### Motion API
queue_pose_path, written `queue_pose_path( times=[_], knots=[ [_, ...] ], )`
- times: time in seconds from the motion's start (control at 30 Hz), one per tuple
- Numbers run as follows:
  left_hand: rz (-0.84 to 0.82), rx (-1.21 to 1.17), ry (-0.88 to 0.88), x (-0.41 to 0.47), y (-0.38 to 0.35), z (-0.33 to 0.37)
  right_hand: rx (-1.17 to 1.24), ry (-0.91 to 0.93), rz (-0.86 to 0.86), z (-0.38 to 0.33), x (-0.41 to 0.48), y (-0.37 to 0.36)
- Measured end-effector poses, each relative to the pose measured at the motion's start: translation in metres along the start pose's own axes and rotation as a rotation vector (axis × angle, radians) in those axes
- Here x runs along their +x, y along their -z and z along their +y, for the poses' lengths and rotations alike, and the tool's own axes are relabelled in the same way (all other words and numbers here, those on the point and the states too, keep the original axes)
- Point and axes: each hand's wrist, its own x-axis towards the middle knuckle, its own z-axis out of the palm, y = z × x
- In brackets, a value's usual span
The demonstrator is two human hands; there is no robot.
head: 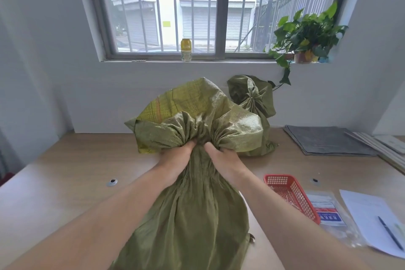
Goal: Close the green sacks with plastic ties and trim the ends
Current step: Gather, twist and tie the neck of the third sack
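The green sack [192, 215] lies on the tabletop [72, 171], right in front of the person and between both arms. Its neck is squeezed into a tight bunch. The left hand [175, 160] grips the bunch from the left side and the right hand [223, 158] grips it from the right side. The fingers [189, 145] of both hands are curled deep into the cloth and hold it tight, and the two thumbs almost meet in the middle. Just past the fingers the open top of the sack spreads out wide and floppy. Below the fingers the full part of the sack runs down toward the person.

Farther past the fingers, a bit to the right, a second green sack [252, 96] stands by the wall with its neck already tied. To the right of the fingers sits a red basket [279, 176] with thin pale ties [290, 200] in it. Touching the basket is a clear plastic bag [328, 212], and beside that lies a sheet of paper [368, 210] with a pen [390, 233] on it. Flat grey mats [326, 140] lie far off to the right. High above the fingers, a yellow bottle [186, 49] and a leafy plant [306, 35] stand on the window sill [219, 59].
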Motion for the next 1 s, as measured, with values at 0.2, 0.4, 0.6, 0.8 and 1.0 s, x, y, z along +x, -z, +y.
queue_pose_path(
  times=[0.2,0.4,0.6,0.8,1.0],
  knots=[
    [-0.011,-0.093,0.001,0.001,-0.004,-0.001,-0.04,0.025,-0.047,-0.002,-0.005,-0.006],
    [-0.215,-0.178,-0.137,-0.006,-0.011,0.0,-0.11,0.151,-0.105,-0.011,-0.017,-0.004],
    [-0.539,-0.195,-0.042,-0.016,-0.005,0.011,-0.048,0.13,-0.119,-0.002,-0.016,-0.003],
    [-0.526,-0.078,-0.076,-0.012,0.0,0.019,-0.282,0.246,-0.204,-0.011,-0.016,-0.004],
    [-0.327,0.232,-0.206,-0.004,0.005,0.024,-0.429,-0.053,-0.256,-0.014,-0.011,-0.001]
  ],
)
